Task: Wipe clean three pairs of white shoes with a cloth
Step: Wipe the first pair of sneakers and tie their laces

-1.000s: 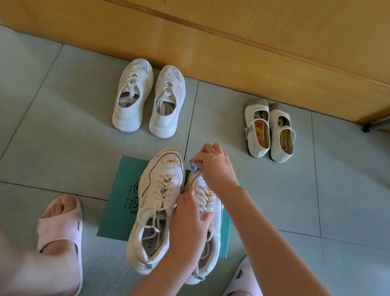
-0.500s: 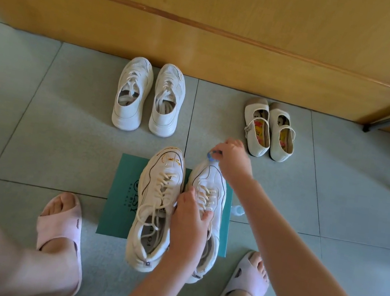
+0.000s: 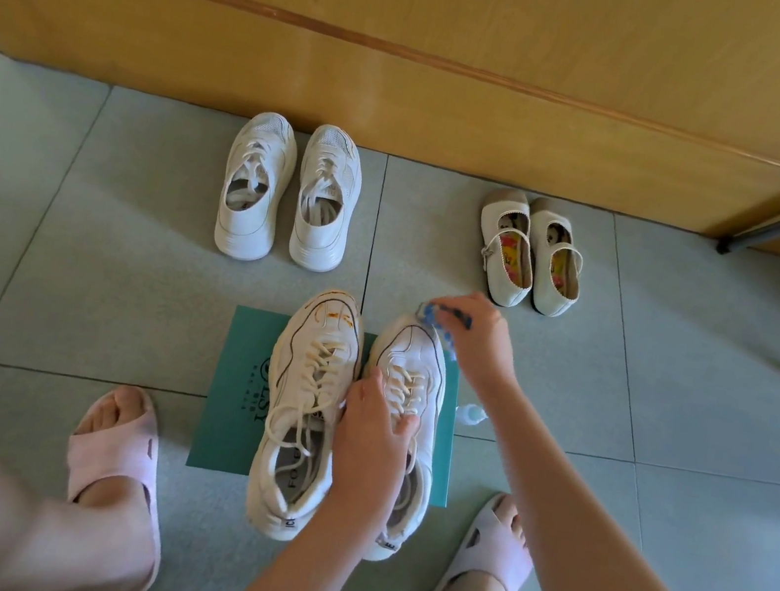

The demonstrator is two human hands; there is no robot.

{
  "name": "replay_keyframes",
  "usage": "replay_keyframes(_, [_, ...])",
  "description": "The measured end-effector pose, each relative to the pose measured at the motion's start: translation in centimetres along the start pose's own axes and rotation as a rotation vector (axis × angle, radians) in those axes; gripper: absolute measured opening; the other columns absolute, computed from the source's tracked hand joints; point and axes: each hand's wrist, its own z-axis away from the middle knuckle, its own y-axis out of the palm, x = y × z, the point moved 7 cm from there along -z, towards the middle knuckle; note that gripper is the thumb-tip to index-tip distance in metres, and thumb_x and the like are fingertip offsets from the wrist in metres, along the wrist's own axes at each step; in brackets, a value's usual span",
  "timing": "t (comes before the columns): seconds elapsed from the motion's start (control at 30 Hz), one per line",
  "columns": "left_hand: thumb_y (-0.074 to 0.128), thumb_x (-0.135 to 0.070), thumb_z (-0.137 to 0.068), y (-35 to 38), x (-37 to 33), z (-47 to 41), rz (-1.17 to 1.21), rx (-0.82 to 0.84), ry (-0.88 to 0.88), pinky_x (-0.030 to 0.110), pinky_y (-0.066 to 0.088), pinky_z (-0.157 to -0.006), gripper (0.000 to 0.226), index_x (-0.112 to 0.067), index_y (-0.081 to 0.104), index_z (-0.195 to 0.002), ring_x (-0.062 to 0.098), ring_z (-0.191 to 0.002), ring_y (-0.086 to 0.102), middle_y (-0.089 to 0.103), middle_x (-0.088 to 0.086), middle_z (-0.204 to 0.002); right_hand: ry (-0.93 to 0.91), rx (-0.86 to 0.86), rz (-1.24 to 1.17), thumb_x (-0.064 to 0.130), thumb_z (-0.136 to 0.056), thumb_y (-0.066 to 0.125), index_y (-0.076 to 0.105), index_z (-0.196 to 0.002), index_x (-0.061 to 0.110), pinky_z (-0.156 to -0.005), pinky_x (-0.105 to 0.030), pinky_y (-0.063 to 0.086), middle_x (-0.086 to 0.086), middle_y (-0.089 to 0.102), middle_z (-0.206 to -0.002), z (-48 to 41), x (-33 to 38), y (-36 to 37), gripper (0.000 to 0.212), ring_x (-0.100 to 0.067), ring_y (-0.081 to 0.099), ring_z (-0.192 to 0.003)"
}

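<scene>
Right grip (image 3: 471, 341): curled round the blue cloth (image 3: 441, 316), on the near sneaker (image 3: 412, 351) toe at 12 o'clock.
Left grip (image 3: 372, 427): clasping that shoe's laces.
Progress: seemingly first pair; far sneakers (image 3: 286, 193) at 11 o'clock and strap shoes (image 3: 528, 252) at 1 o'clock likely remain.

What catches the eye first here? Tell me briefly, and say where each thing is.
Front and centre, a pair of white sneakers stands on a green mat; the left hand grips the sneaker on the right at its laces, while the right hand presses a blue cloth to its toe. Two more pairs stand by the wooden wall: white trainers on the left, small strap shoes on the right.
</scene>
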Motion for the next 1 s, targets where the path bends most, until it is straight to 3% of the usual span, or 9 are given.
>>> replay_keyframes(0.13, [0.06, -0.031, -0.087, 0.2, 0.1, -0.3, 0.007, -0.008, -0.005, 0.033, 0.047, -0.094, 0.049, -0.011, 0.044, -0.129, 0.02, -0.112, 0.052, 0.055, 0.004, -0.12, -0.022, 0.009, -0.002, 0.011, -0.091, 0.055, 0.071, -0.104, 0.007, -0.079, -0.029, 0.047, -0.007, 0.061, -0.099, 1.9, -0.6, 1.6, 0.021, -0.016, 0.053, -0.093])
replay_keyframes(0.27, [0.061, -0.03, -0.087, 0.2, 0.1, -0.3, 0.004, -0.009, -0.009, 0.031, 0.044, -0.095, 0.052, -0.01, 0.043, -0.131, 0.021, -0.115, 0.051, 0.054, 0.005, -0.123, -0.113, 0.058, 0.112, 0.015, -0.091, 0.055, 0.072, -0.102, 0.012, -0.076, -0.03, 0.046, -0.002, 0.061, -0.1, 3.2, -0.2, 1.6, 0.02, -0.01, 0.047, -0.093])
replay_keyframes(0.53, [0.058, -0.034, -0.09, -0.1, 0.0, 0.1, -0.001, 0.01, 0.013, 0.028, 0.037, -0.103, 0.062, -0.01, 0.033, -0.142, 0.019, -0.126, 0.044, 0.047, 0.005, -0.136, -0.007, 0.436, 0.344, 0.021, -0.094, 0.051, 0.07, -0.103, 0.015, -0.076, -0.024, 0.044, 0.004, 0.056, -0.093, 1.9, -1.5, -0.2, 0.022, -0.013, 0.053, -0.086])
replay_keyframes(0.6, [0.057, -0.034, -0.091, -0.1, 0.0, 0.1, -0.004, 0.014, 0.01, 0.027, 0.036, -0.103, 0.062, -0.01, 0.032, -0.142, 0.019, -0.127, 0.043, 0.046, 0.005, -0.137, 0.119, 0.337, 0.091, 0.015, -0.093, 0.052, 0.07, -0.097, 0.011, -0.061, -0.016, 0.045, 0.001, 0.058, -0.079, 1.4, -2.2, -1.9, 0.018, -0.01, 0.053, -0.065])
replay_keyframes(0.67, [0.056, -0.034, -0.091, -0.2, -0.1, 0.1, -0.008, 0.021, 0.01, 0.027, 0.036, -0.102, 0.062, -0.01, 0.031, -0.142, 0.019, -0.127, 0.043, 0.045, 0.005, -0.137, 0.234, 0.099, -0.265, 0.008, -0.093, 0.052, 0.068, -0.096, 0.008, -0.044, -0.012, 0.041, -0.003, 0.058, -0.07, 1.1, -2.7, -3.1, 0.017, -0.007, 0.049, -0.05])
replay_keyframes(0.73, [0.057, -0.034, -0.091, -0.1, -0.1, 0.1, 0.001, 0.025, 0.007, 0.027, 0.035, -0.103, 0.062, -0.01, 0.032, -0.142, 0.019, -0.127, 0.043, 0.045, 0.005, -0.137, 0.328, -0.079, -0.458, 0.007, -0.093, 0.053, 0.066, -0.105, 0.009, -0.045, -0.012, 0.045, -0.004, 0.062, -0.075, 1.0, -3.0, -2.9, 0.018, -0.007, 0.053, -0.052])
replay_keyframes(0.8, [0.058, -0.033, -0.09, -0.1, -0.1, 0.1, 0.015, 0.025, 0.004, 0.028, 0.036, -0.103, 0.062, -0.01, 0.033, -0.142, 0.019, -0.126, 0.044, 0.046, 0.005, -0.137, 0.404, -0.101, -0.591, 0.006, -0.092, 0.054, 0.063, -0.11, 0.013, -0.051, -0.015, 0.048, -0.003, 0.065, -0.078, 0.9, -2.8, -1.0, 0.022, -0.011, 0.057, -0.059])
replay_keyframes(0.87, [0.059, -0.032, -0.089, -0.1, -0.1, 0.0, 0.031, 0.023, 0.002, 0.028, 0.036, -0.103, 0.061, -0.011, 0.034, -0.141, 0.019, -0.126, 0.044, 0.047, 0.005, -0.136, 0.426, -0.082, -0.603, 0.006, -0.092, 0.055, 0.063, -0.111, 0.013, -0.053, -0.018, 0.047, -0.001, 0.064, -0.077, 1.0, -2.3, 1.0, 0.022, -0.011, 0.056, -0.059])
replay_keyframes(1.0, [0.057, -0.03, -0.09, 0.0, -0.1, -0.1, 0.042, 0.033, 0.003, 0.028, 0.033, -0.103, 0.06, -0.011, 0.033, -0.141, 0.02, -0.127, 0.041, 0.045, 0.006, -0.137, 0.379, -0.128, -0.27, 0.011, -0.093, 0.052, 0.06, -0.118, 0.022, -0.06, -0.025, 0.051, -0.003, 0.065, -0.1, 1.4, -2.2, 1.7, 0.028, -0.011, 0.059, -0.071])
